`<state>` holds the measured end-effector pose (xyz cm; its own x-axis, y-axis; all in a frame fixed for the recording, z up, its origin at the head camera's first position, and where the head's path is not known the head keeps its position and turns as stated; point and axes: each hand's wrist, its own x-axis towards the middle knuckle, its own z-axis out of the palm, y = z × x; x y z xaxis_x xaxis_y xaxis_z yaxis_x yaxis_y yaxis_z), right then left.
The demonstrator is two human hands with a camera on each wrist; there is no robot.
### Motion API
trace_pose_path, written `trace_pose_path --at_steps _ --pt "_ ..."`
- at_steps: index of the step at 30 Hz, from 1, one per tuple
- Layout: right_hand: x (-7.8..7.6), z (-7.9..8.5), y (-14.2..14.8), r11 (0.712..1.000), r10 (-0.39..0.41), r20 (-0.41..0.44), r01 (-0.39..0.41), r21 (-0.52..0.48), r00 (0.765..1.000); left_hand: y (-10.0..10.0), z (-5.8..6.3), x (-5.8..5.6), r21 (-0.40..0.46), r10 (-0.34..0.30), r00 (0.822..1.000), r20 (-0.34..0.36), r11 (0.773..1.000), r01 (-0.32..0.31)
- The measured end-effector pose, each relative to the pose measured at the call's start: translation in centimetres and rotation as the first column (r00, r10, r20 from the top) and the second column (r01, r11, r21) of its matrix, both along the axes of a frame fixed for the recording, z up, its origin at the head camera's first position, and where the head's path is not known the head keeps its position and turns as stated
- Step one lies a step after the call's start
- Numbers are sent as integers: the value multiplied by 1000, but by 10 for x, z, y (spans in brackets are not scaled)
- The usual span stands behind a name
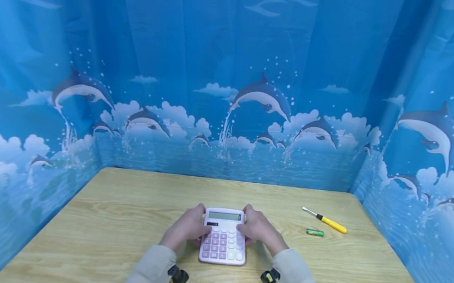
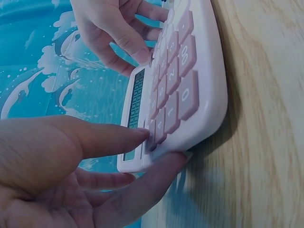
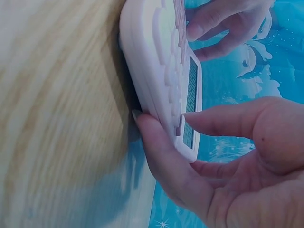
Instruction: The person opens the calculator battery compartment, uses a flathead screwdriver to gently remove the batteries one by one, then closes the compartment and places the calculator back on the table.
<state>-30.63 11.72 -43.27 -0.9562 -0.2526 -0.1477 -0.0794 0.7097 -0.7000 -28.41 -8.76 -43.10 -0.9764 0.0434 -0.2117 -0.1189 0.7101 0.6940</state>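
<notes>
A pink-and-white calculator (image 1: 225,230) is held face up between both hands, close over the table, its display (image 1: 224,216) at the far end. My left hand (image 1: 188,225) grips its left side, the thumb on the front face by the small dark solar panel (image 1: 212,224) and other fingers at the edge and underneath. On the opposite side, my right hand (image 1: 260,228) holds it the same way, its thumb (image 3: 218,118) near the display's lower edge and a finger curled beneath. Fingers partly hide the calculator's sides, and its underside is out of sight.
To the right on the wood-grain table (image 1: 115,222) lies a screwdriver (image 1: 331,223) with a yellow handle. A small green battery (image 1: 315,232) lies just in front of it. Blue dolphin-print curtains (image 1: 202,63) surround the table's back and sides.
</notes>
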Motion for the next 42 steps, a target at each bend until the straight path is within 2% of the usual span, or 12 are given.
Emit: trace_pose_path --at_steps 13,25,42 --pt "-4 2 1 1000 -12 26 12 8 1000 5 -3 0 -15 30 999 -27 999 -30" --pt "-3 2 1 1000 -7 8 7 -2 1000 5 -3 -1 -37 18 999 -37 999 -20" --pt "-1 1 0 1000 -7 5 7 5 1000 3 -3 1 -22 12 1000 -29 1000 -13"
